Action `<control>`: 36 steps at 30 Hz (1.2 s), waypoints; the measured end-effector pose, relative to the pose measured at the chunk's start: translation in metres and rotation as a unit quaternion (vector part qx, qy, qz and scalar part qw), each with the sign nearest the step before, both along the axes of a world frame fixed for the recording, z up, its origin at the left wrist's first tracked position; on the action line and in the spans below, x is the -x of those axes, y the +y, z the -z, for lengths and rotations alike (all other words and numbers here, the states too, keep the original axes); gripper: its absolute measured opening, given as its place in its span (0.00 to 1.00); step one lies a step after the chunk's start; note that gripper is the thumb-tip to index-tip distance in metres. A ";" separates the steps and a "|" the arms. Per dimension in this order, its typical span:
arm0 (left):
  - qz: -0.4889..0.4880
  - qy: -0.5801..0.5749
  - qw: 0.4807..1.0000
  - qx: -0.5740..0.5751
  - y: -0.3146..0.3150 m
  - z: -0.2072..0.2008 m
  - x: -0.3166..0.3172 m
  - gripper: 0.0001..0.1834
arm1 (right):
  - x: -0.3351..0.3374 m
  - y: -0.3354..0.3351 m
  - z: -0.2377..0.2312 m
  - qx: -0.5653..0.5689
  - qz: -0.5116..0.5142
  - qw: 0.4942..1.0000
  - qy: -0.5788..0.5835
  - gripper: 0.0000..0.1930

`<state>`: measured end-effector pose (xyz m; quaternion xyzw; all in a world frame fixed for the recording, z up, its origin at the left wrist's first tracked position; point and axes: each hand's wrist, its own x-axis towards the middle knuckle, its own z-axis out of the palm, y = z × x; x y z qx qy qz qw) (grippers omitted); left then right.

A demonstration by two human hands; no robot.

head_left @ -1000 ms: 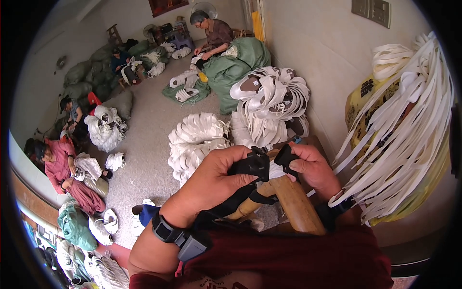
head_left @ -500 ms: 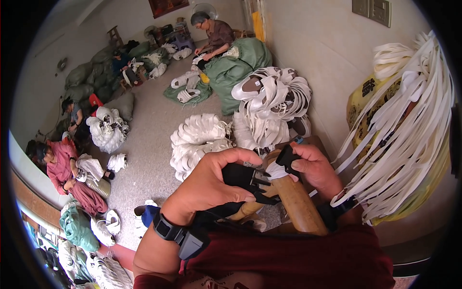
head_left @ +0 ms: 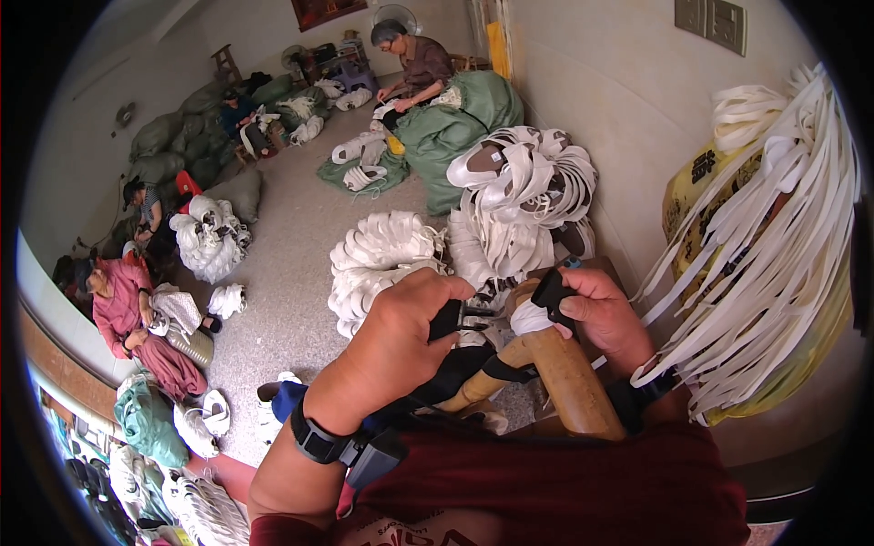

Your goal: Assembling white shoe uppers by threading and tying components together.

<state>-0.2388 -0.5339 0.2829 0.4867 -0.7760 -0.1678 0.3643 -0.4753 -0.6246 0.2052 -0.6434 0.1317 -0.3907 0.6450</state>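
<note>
My left hand (head_left: 405, 318) is closed on a black buckle-like piece (head_left: 446, 318), whose two thin prongs point right. My right hand (head_left: 601, 309) pinches a black strap-like piece (head_left: 550, 293) between thumb and fingers; its exact kind is unclear. Just below that piece, white cloth (head_left: 530, 318) wraps the upper end of a thick wooden post (head_left: 575, 387), which leans toward my body. A thinner wooden bar (head_left: 473, 391) meets the post from the left, with a black band (head_left: 508, 369) around it. A gap separates the prongs from the right-hand piece.
White shoe parts (head_left: 387, 264) are piled on the floor ahead, with more shoe uppers (head_left: 523, 191) beside the wall. White straps (head_left: 774, 237) hang over a yellow bag (head_left: 692, 187) at right. Green sacks (head_left: 446, 136) and several seated people, one in pink (head_left: 118, 296), are farther off.
My left hand has turned and closed more tightly around the black buckle-like piece, drawing it slightly up and left. My right hand stays near the post top with its black piece.
</note>
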 end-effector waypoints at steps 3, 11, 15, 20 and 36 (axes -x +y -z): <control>-0.008 -0.064 0.997 0.044 0.003 0.001 -0.001 0.22 | 0.001 0.001 0.002 -0.004 -0.007 1.000 -0.005 0.13; -0.019 -0.150 0.981 0.125 0.003 0.004 -0.014 0.24 | 0.000 0.002 0.000 -0.014 0.011 1.000 -0.005 0.15; -0.014 -0.151 0.982 0.116 0.005 0.004 -0.015 0.23 | 0.000 0.002 0.000 -0.022 0.013 1.000 -0.005 0.14; 0.044 0.017 0.995 0.085 -0.004 0.008 -0.014 0.13 | 0.002 -0.004 0.002 -0.003 -0.031 0.999 -0.004 0.11; 0.152 0.241 0.901 -0.328 -0.023 0.018 0.005 0.13 | 0.005 -0.010 -0.001 0.120 -0.097 0.985 0.082 0.12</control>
